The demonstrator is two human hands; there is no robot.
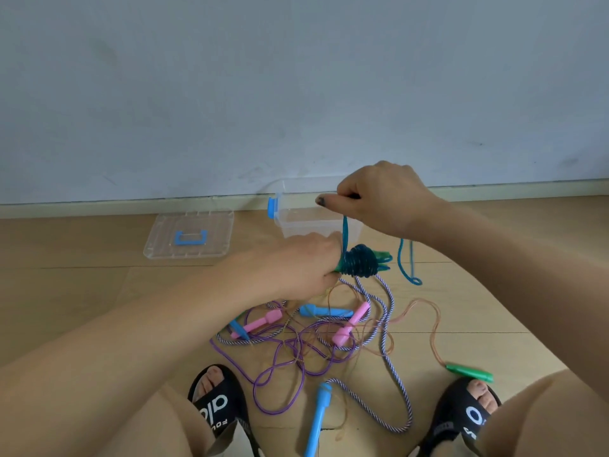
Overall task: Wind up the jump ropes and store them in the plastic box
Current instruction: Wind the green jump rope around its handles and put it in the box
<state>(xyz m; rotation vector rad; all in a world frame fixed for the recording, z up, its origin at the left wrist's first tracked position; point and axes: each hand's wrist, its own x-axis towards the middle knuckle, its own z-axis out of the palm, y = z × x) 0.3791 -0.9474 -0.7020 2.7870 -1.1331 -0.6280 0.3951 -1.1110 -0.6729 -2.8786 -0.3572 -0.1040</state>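
My left hand (296,268) grips the green handles of a teal jump rope (361,260), most of its cord wound in a tight coil around them. My right hand (379,196) pinches the free end of that cord just above the coil; a loose loop (407,268) hangs to the right. The clear plastic box (316,219) with a blue latch stands open behind my hands by the wall. On the floor below lies a tangle of other ropes (313,344): purple, striped, and thin orange cords with pink and blue handles.
The box's clear lid (189,237) with a blue handle lies flat to the left near the wall. A green handle (469,372) lies by my right sandal. A blue handle (318,420) lies between my feet. The white wall closes off the far side.
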